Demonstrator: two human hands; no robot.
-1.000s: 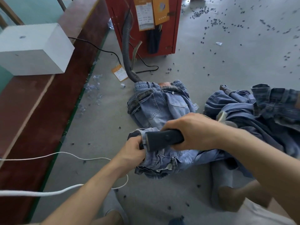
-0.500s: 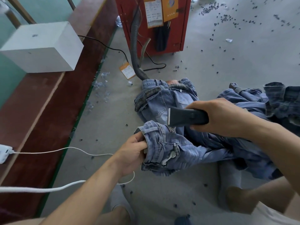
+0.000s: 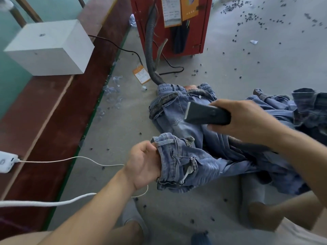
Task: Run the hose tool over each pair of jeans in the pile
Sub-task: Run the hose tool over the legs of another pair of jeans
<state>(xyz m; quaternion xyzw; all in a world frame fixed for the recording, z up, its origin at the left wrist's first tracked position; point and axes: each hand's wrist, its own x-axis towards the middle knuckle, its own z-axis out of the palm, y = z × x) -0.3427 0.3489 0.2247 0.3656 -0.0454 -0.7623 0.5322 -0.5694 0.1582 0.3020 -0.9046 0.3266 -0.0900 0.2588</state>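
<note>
My left hand [image 3: 143,163] grips the waistband of a light blue pair of jeans [image 3: 184,161] held just above the floor. My right hand [image 3: 242,119] holds the dark hose tool [image 3: 205,114] by its handle, lifted above and beyond that pair, its flat pale mouth pointing left. A second pair of jeans [image 3: 173,110] lies flat on the floor behind, under the tool. More jeans [image 3: 304,106] are piled at the right. A grey ribbed hose [image 3: 150,55] runs from the red machine down to the flat pair and disappears under the denim.
A red machine [image 3: 203,23] stands at the back. A white box [image 3: 51,50] sits on a dark red bench [image 3: 44,121] at the left, with a white charger [image 3: 6,161] and cable [image 3: 70,159]. Dark scraps dot the grey floor. My feet and knees are at the bottom.
My right hand has lifted the hose tool up and away from the held jeans' waistband, toward the back right. My left hand keeps its grip on the waistband.
</note>
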